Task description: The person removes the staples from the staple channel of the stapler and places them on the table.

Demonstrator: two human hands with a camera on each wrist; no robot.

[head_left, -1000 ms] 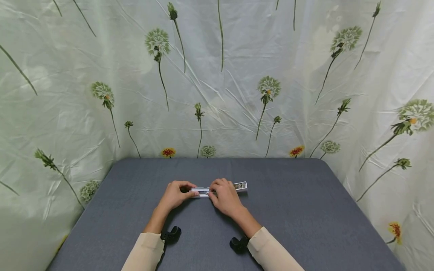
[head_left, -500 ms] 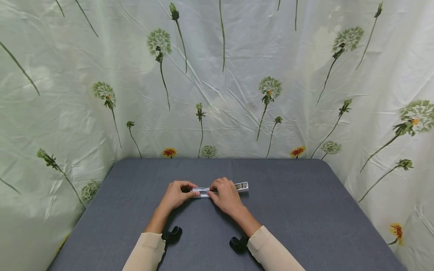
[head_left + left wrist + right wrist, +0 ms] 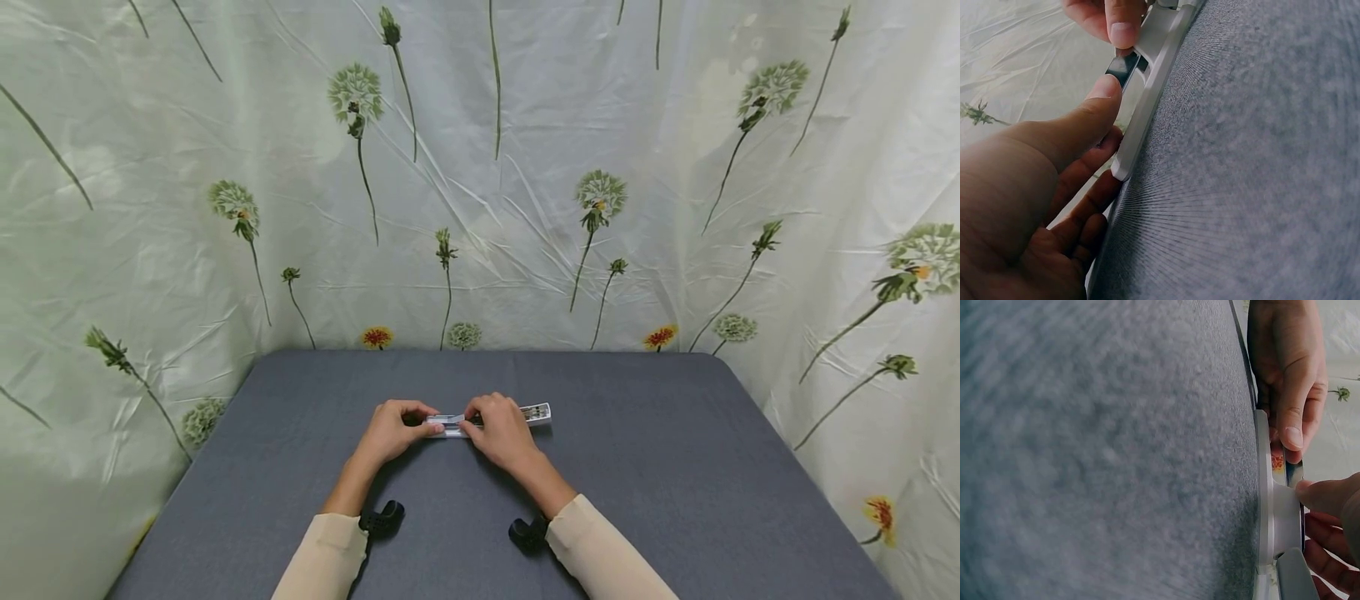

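An opened stapler [image 3: 450, 432] lies along the grey tabletop [image 3: 637, 467], toward 12 o'clock from both wrists, with its exposed end section [image 3: 537, 414] sticking out at 3 o'clock. Over the past second almost nothing about it changes. The whole head view slides slightly toward 3 o'clock, the flowered curtain [image 3: 510, 208] and tabletop edge included, so this looks like a small head turn rather than the stapler travelling.

The left hand [image 3: 392, 431], at the stapler's 9 o'clock end, keeps its pinch: the thumb and fingers are nearly closed, with only the stapler's thickness between them. In the left wrist view its thumb tip meets a dark, shiny strip [image 3: 1124, 67] above the pale base, while other fingers curl behind. The right hand [image 3: 501, 431], reaching in from 5 o'clock, also keeps its grip around the middle, thumb and index finger bent closely together; the right wrist view shows its thumb tip at the strip's edge.

For the work, this steadiness suggests careful handling at the strip between two fixed grips. No part has visibly come away; whether the strip itself slides is too small to tell.
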